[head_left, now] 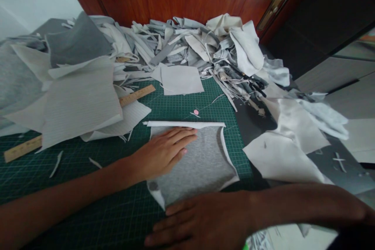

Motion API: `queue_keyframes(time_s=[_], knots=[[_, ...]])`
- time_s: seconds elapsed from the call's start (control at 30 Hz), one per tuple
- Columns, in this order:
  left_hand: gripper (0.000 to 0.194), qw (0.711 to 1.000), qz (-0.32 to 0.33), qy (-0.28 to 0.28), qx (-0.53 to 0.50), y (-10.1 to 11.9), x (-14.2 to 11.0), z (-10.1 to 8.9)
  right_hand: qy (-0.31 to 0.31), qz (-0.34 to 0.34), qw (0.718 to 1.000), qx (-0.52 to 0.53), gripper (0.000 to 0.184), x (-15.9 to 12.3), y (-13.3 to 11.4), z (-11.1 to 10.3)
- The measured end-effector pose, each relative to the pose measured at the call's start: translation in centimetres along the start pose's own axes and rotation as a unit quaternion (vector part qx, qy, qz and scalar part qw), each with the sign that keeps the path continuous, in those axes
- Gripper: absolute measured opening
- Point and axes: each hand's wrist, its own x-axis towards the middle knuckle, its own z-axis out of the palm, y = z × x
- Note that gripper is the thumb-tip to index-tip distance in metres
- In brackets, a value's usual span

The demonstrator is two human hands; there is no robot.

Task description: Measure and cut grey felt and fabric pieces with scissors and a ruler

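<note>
Grey jersey panel (pixel 196 160), top edge folded over, on green cutting mat (pixel 187 105); my left hand (pixel 161 154) open and flat on it, my right hand (pixel 199 218) open just below; fabric scrap heap (pixel 181 43) piled beyond.

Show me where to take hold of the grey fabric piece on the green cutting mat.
Pinch the white folded top edge, toward its right end, coming down from the far side. That straight fold is the clearest free part of the grey fabric piece, and the left hand lies flat just below it.
</note>
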Motion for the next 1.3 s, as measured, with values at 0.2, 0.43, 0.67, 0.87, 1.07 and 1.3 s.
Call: queue_keyframes(time_s=[0.2, 0.43, 0.67, 0.87, 1.07, 1.3], knots=[[0.049, 0.999, 0.024, 0.01, 0.023, 0.0, -0.3, 0.2, -0.028, -0.007, 0.96, 0.28, 0.042, 0.0, 0.6, -1.9], [0.058, 0.999, 0.04, -0.012, 0.004, -0.2, -0.5, -0.1, 0.281, 0.102, 0.927, 0.225, 0.021, -2.4, 0.9, -8.4], [0.05, 0.998, 0.032, 0.011, 0.044, 0.2, -0.6, -0.2, 0.448, 0.289, 0.782, -0.322, 0.021, -8.9, 5.3, -15.6], [0.043, 0.995, 0.056, 0.052, 0.071, 0.1, -0.8, -0.2, 0.361, 0.428, 0.689, -0.46, 0.04, -15.4, 11.1, -15.8], [0.036, 0.988, 0.089, 0.091, 0.092, 0.3, -1.1, 0.0, 0.293, 0.455, 0.694, -0.475, 0.048, -16.8, 14.2, -13.7], [0.027, 0.947, 0.138, 0.124, 0.262, -0.3, -1.1, -1.2, 0.295, 0.446, 0.697, -0.478, 0.048, -17.3, 15.2, -13.2]])
